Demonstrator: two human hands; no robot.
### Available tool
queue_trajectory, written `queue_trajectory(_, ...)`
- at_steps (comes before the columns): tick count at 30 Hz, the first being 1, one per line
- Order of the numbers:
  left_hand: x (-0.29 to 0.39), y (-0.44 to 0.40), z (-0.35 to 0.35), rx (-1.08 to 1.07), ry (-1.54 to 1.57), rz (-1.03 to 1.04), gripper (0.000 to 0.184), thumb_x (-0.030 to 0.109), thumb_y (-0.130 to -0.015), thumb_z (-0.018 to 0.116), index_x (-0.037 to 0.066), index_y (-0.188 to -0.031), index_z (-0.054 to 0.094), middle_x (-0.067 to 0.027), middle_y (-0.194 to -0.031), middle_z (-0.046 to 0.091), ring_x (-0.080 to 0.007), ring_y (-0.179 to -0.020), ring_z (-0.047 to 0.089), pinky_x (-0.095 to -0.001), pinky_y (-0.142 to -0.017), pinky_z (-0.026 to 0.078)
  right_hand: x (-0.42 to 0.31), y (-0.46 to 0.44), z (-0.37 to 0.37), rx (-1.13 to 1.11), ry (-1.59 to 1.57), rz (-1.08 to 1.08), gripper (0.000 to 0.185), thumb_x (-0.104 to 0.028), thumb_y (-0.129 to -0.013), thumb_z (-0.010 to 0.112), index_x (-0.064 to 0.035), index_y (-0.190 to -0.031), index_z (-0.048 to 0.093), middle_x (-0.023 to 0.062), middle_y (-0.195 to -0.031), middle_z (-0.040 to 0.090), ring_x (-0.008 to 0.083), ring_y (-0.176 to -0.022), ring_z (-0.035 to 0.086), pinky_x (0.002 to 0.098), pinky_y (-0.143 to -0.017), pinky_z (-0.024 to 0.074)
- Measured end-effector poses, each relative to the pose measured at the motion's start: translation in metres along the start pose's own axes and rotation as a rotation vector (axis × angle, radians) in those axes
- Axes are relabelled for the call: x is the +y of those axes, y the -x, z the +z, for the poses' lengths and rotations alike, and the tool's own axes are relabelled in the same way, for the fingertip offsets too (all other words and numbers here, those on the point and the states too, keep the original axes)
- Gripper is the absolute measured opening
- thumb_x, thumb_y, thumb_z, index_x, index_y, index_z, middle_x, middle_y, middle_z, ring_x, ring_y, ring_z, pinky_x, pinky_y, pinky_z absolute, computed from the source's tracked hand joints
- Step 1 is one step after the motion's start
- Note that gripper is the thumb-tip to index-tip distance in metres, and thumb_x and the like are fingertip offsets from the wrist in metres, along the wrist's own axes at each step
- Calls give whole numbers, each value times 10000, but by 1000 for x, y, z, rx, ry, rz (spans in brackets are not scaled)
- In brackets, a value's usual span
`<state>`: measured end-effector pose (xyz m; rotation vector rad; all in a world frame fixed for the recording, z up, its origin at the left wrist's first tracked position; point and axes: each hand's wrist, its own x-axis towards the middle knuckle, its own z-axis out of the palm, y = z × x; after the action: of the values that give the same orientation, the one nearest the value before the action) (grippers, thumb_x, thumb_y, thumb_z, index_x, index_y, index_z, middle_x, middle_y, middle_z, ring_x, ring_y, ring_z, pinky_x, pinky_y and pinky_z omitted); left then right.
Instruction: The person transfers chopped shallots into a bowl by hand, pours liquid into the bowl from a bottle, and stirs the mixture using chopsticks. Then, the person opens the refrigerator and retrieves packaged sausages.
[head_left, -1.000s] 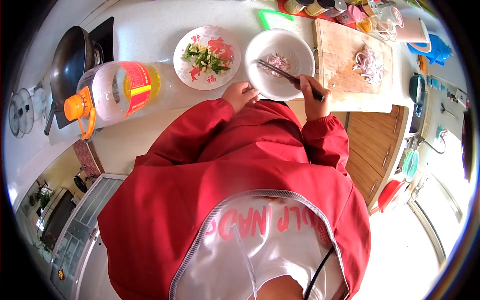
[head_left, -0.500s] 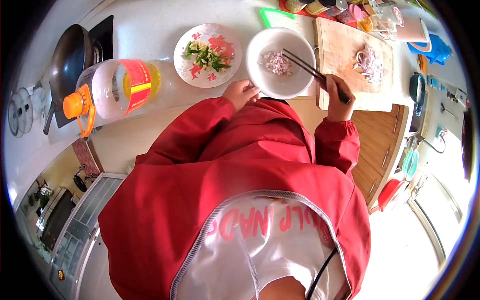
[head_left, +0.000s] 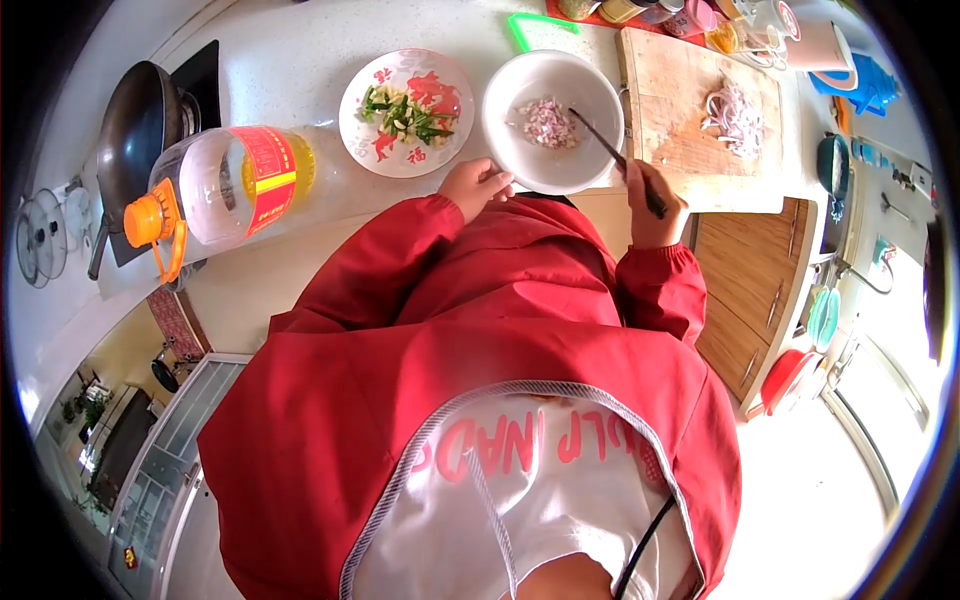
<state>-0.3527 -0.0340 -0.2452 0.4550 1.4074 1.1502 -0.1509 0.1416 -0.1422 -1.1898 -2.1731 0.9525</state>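
Across the pale bench (head_left: 280,75) of this kitchen, a wok (head_left: 138,130) and a big oil bottle (head_left: 220,195) stand to your left, and a cutting board (head_left: 665,130) bearing thin purple-white slices (head_left: 735,120) lies to your right. Between them sit a patterned plate (head_left: 357,85) of chopped green and pale pieces, then the white bowl (head_left: 597,85) just in front of you. The chopped purple-white pieces, probably onion or shallot, are heaped around the middle of that bowl.

Your right hand (head_left: 668,205) is closed around the dark chopsticks (head_left: 602,140). Half a second ago it was farther out over the board, with the tips apart; now it is nearer the bowl, and the sticks run together almost as one line, tips at the heap's right edge. That suggests the stirring is under way, with the sticks brought back to the pieces.

Your left hand (head_left: 475,187) remains at the near-left rim, fingers close together; you may be steadying the bowl, but I cannot tell whether they grip it.
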Motion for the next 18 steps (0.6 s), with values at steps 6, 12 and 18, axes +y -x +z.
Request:
queue_trajectory(6, 1, 1, 1, 18, -14, -2, 224, 186, -974, 584, -32, -933, 610, -70, -849, 690, -104, -728, 620, -244, -699, 523, 3, -4, 4, 45, -130, 94, 139, -132, -904, 698, -19, -983, 716, 71, -758, 702, 46, -681, 601, 228, -645, 507)
queue_trajectory(12, -1, 1, 2, 29, -14, 32, 231, 186, -976, 579, -35, -918, 613, -74, -838, 694, -103, -715, 622, -246, -689, 518, -5, -2, -1, 90, -135, 53, 123, -121, -893, 710, -28, -974, 719, 71, -763, 703, 50, -688, 606, 218, -651, 504)
queue_trajectory(18, 0, 2, 3, 14, -49, 14, 255, 214, -992, 564, -32, -981, 627, -76, -868, 692, -113, -768, 635, -250, -733, 520, -13, 11, 1, 44, -80, 14, 122, -112, -898, 701, -13, -969, 713, 81, -778, 705, 62, -680, 609, 225, -646, 503)
